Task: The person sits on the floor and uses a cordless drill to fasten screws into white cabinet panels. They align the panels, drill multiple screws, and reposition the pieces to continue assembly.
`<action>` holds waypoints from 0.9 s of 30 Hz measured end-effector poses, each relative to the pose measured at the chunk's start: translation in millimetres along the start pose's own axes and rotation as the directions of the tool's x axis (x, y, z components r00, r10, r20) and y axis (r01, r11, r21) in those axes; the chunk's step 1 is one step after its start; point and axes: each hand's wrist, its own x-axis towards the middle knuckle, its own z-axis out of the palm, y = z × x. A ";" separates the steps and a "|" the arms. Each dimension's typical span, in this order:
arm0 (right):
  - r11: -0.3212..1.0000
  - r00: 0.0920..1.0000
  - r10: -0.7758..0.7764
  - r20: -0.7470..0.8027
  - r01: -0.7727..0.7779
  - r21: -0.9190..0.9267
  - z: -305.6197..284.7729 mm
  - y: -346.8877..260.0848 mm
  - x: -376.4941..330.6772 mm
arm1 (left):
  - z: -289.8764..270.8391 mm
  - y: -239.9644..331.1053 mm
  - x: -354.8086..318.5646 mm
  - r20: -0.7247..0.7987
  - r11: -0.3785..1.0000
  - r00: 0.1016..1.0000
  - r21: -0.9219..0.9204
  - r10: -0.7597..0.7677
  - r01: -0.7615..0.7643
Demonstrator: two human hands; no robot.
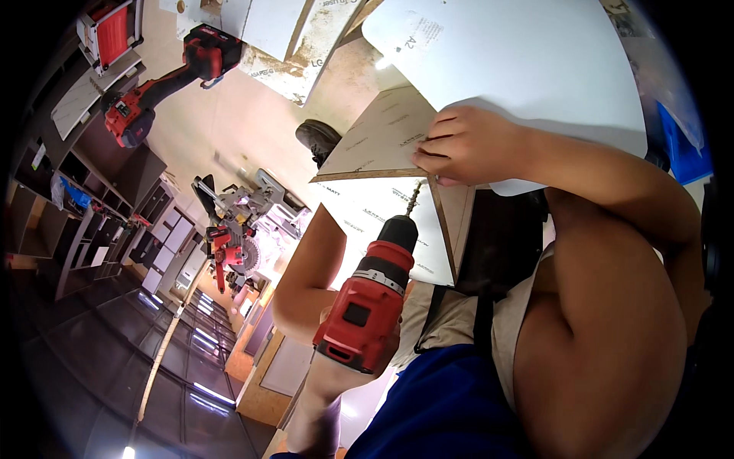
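A red and black cordless drill (pixel 363 317) is gripped in my left hand (pixel 340 371), which is mostly hidden behind the drill body. Its spiral bit (pixel 414 200) points away from me, with the tip at or very near the brown edge where two boards meet. My right hand (pixel 466 145) lies over that corner with bent fingers closed on the board's edge, close beside the bit tip. The upper board (pixel 390 126) has a pale face with printed marks. Below it, a white printed panel (pixel 382 222) faces the drill.
A large white sheet (pixel 512 61) covers the upper right. Another red and black cordless tool (pixel 164 84) is at upper left, near dusty boards (pixel 298 53). A circular-bladed saw (pixel 245 256) stands farther left. A dark shoe (pixel 317 139) shows beyond the corner; my bare knees flank the work.
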 end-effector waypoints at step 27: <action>0.991 0.999 0.037 0.019 -0.039 0.129 -8.5 6.4 6.8 | -2.7 3.2 2.7 0.036 0.962 0.987 -0.222 -0.158 0.162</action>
